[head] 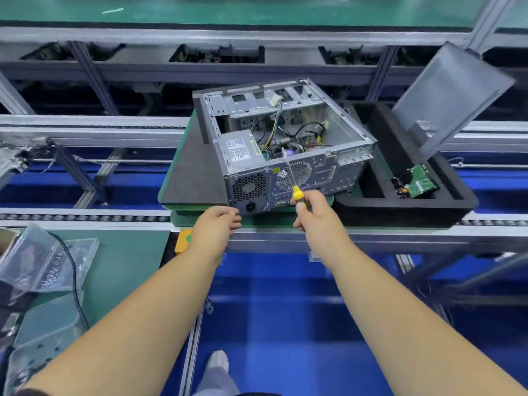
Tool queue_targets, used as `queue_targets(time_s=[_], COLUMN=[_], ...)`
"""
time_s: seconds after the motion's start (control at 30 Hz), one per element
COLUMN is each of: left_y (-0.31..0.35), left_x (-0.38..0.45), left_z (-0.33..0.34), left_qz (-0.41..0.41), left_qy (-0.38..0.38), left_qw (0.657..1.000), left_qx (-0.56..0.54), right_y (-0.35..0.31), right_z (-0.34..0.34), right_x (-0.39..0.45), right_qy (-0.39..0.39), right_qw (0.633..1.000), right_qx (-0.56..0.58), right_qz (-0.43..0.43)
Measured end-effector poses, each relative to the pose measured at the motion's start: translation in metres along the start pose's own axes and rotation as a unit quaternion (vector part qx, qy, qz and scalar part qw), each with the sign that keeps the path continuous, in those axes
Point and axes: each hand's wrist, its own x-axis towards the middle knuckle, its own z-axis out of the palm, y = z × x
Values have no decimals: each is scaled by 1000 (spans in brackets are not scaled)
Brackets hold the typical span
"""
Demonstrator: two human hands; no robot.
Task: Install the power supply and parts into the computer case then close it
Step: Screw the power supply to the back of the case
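Down at the bottom we see our foot on the blue floor, and our two bare arms reach up from there.

Our right hand has its fingers curled tight round the yellow handle of a screwdriver. Its thin metal stick points up past our fingers, toward the top back edge of the computer case. We cannot tell if the tip touches it.

Our left hand holds nothing. Its fingers are bent loosely, and their tips are right by the bottom back corner of the case, near the black plug hole. We cannot tell if they touch it.

Just past our fingers, the case lies on its side on a dark mat, with its top open. Inside, at the corner nearest our left fingers, sits the grey power supply. Many wires lie beside it.

Off past our right fingers is a black foam tray. A green circuit board part lies in it, and a grey side panel leans up at its far end.

Left of our left arm we see clear plastic bags on a green table.
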Motion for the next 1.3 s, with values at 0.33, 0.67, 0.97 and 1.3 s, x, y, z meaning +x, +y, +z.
queue_targets(time_s=[0.33,0.67,0.97,1.3], left_y=[-44,-45,-43,-38], left_x=[10,32,45,51], left_z=[19,16,14,11], left_qz=[-100,-128,-171,-189], left_qy=[-122,-88,-54,-58], left_qw=[970,958,953,947], left_qx=[-186,-240,-245,-253], right_y=[56,57,50,40], right_z=[52,92,105,109], right_x=[-38,-32,-28,-21], right_qy=[-48,-96,-100,-91], right_qw=[996,987,980,977], right_qx=[16,-1,-5,-1], right_qz=[77,130,170,192])
